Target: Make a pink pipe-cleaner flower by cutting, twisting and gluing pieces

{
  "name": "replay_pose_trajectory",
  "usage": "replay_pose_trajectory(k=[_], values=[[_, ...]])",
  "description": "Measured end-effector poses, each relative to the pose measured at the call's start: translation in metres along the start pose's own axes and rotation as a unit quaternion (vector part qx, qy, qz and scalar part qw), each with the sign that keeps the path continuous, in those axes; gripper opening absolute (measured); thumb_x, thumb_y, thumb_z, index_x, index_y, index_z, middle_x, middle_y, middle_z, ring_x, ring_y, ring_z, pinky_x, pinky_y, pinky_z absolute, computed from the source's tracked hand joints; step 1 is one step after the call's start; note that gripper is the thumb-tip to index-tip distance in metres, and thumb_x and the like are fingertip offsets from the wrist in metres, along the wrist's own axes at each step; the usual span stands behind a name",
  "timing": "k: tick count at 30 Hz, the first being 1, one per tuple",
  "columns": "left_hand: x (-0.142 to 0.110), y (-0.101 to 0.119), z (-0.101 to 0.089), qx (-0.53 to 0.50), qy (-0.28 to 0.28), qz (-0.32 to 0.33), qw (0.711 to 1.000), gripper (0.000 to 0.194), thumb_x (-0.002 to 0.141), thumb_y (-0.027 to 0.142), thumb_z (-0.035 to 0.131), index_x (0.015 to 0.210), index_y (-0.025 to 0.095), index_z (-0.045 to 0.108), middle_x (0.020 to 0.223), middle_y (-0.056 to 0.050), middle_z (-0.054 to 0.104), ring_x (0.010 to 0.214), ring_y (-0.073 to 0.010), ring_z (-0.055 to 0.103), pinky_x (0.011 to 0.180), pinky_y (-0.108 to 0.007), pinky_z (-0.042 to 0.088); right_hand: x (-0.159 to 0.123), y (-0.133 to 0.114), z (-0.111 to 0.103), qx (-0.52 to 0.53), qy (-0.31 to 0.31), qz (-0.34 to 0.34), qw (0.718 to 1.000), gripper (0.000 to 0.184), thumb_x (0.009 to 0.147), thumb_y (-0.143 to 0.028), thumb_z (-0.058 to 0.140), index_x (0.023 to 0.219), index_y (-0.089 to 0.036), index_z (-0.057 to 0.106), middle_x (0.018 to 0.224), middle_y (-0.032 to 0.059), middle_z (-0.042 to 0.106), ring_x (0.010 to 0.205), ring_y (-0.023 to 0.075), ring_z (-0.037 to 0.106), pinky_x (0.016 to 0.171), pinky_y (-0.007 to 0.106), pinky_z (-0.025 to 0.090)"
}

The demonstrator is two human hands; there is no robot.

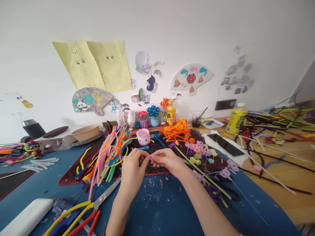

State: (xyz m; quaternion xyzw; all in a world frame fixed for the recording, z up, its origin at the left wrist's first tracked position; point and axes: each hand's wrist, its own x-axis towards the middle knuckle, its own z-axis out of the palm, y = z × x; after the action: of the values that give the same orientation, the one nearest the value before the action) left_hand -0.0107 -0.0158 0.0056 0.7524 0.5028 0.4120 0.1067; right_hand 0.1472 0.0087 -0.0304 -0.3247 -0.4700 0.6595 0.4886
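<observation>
Low over the dark mat (152, 169), my left hand (135, 165) and my right hand (168, 160) meet fingertip to fingertip. Both are closed in a pinch on a small pink piece (151, 158), mostly covered by the fingers; its kind is unclear. Just beyond them stands a pink pipe-cleaner cup (143, 137) with small dark eyes. Left of my left hand spreads a bundle of colourful pipe cleaners (105, 154). Pink, purple and yellow pipe-cleaner flowers (198, 150) lie right of my right hand.
Open scissors (105, 196), a blue glue gun (65, 218) and a white case (29, 216) lie at the left front. Orange pipe-cleaner shapes (178, 131), a juice bottle (171, 113) and potted flowers (154, 116) stand behind. A phone (225, 144) lies right.
</observation>
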Motion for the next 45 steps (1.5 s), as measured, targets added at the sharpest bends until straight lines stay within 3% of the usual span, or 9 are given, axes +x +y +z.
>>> replay_pose_trajectory(k=[7, 10, 13, 18, 24, 29, 34, 39, 45], values=[[0.002, -0.009, 0.005, -0.062, 0.010, -0.037, 0.997, 0.013, 0.075, 0.032, 0.063, 0.071, 0.020, 0.060, 0.069, 0.002, 0.054, 0.061, -0.0136, 0.044, 0.060, -0.026, 0.033, 0.001, 0.002, -0.003, -0.011, 0.002, -0.006, 1.000, 0.039, 0.054, -0.047, 0.087, 0.069, -0.013, 0.075, 0.062, 0.0036, 0.068, 0.055, 0.0116, 0.058, 0.059, 0.026, 0.044], [0.003, -0.011, 0.005, -0.111, 0.005, -0.059, 0.992, 0.019, 0.072, 0.036, 0.066, 0.072, 0.019, 0.058, 0.066, 0.003, 0.052, 0.056, -0.0111, 0.040, 0.055, -0.024, 0.032, -0.001, -0.001, -0.001, -0.009, -0.008, -0.011, 1.000, 0.036, 0.056, -0.045, 0.087, 0.069, -0.013, 0.075, 0.062, 0.0033, 0.068, 0.054, 0.0108, 0.057, 0.057, 0.025, 0.042], [0.002, -0.009, 0.006, -0.171, -0.006, -0.070, 0.983, 0.027, 0.077, 0.045, 0.062, 0.075, 0.018, 0.056, 0.066, 0.003, 0.052, 0.057, -0.0105, 0.043, 0.055, -0.023, 0.036, -0.003, -0.006, 0.001, 0.022, -0.019, -0.017, 0.999, 0.033, 0.057, -0.042, 0.086, 0.068, -0.013, 0.075, 0.062, 0.0022, 0.067, 0.054, 0.0097, 0.056, 0.057, 0.024, 0.042], [-0.005, -0.005, 0.007, -0.221, -0.004, -0.075, 0.972, 0.028, 0.082, 0.046, 0.057, 0.081, 0.018, 0.057, 0.073, 0.001, 0.056, 0.066, -0.0119, 0.051, 0.061, -0.023, 0.042, -0.003, -0.009, 0.004, 0.034, 0.023, -0.028, 0.999, 0.030, 0.054, -0.039, 0.087, 0.063, -0.013, 0.074, 0.057, 0.0017, 0.065, 0.051, 0.0086, 0.052, 0.054, 0.023, 0.039], [-0.007, -0.002, 0.009, -0.091, 0.013, 0.006, 0.996, 0.025, 0.079, 0.038, 0.064, 0.097, 0.021, 0.066, 0.079, -0.001, 0.062, 0.064, -0.0135, 0.052, 0.063, -0.027, 0.043, -0.001, -0.004, 0.001, 0.035, 0.047, -0.049, 0.997, 0.032, 0.056, -0.041, 0.087, 0.070, -0.014, 0.077, 0.063, 0.0022, 0.067, 0.055, 0.0090, 0.052, 0.057, 0.024, 0.041], [-0.007, -0.004, 0.013, -0.038, 0.044, 0.036, 0.998, 0.023, 0.080, 0.033, 0.064, 0.099, 0.021, 0.066, 0.080, -0.001, 0.065, 0.062, -0.0141, 0.055, 0.062, -0.028, 0.047, -0.002, -0.002, -0.002, 0.003, 0.021, -0.047, 0.999, 0.037, 0.060, -0.045, 0.085, 0.078, -0.014, 0.078, 0.067, 0.0040, 0.069, 0.057, 0.0112, 0.055, 0.059, 0.026, 0.043], [-0.010, -0.006, 0.016, -0.001, 0.063, 0.068, 0.996, 0.013, 0.086, 0.025, 0.057, 0.090, 0.021, 0.068, 0.084, -0.002, 0.067, 0.067, -0.0134, 0.059, 0.064, -0.025, 0.047, -0.005, -0.004, 0.000, -0.003, 0.001, -0.024, 1.000, 0.038, 0.061, -0.048, 0.084, 0.075, -0.013, 0.077, 0.064, 0.0033, 0.068, 0.056, 0.0104, 0.057, 0.059, 0.024, 0.043], [-0.012, -0.007, 0.016, 0.037, 0.103, 0.101, 0.989, 0.022, 0.093, 0.027, 0.049, 0.089, 0.020, 0.070, 0.087, -0.003, 0.067, 0.072, -0.0134, 0.062, 0.065, -0.024, 0.047, -0.007, -0.007, 0.004, 0.027, -0.011, -0.018, 0.999, 0.049, 0.071, -0.059, 0.073, 0.078, -0.011, 0.076, 0.064, 0.0058, 0.068, 0.059, 0.0121, 0.061, 0.060, 0.024, 0.045], [-0.010, -0.010, 0.016, 0.058, 0.114, 0.131, 0.983, 0.028, 0.094, 0.025, 0.045, 0.079, 0.019, 0.068, 0.079, -0.004, 0.067, 0.070, -0.0142, 0.062, 0.065, -0.024, 0.048, -0.006, -0.006, 0.004, 0.019, -0.016, -0.014, 1.000, 0.049, 0.069, -0.057, 0.075, 0.078, -0.009, 0.076, 0.068, 0.0076, 0.070, 0.063, 0.0134, 0.063, 0.064, 0.025, 0.047]])
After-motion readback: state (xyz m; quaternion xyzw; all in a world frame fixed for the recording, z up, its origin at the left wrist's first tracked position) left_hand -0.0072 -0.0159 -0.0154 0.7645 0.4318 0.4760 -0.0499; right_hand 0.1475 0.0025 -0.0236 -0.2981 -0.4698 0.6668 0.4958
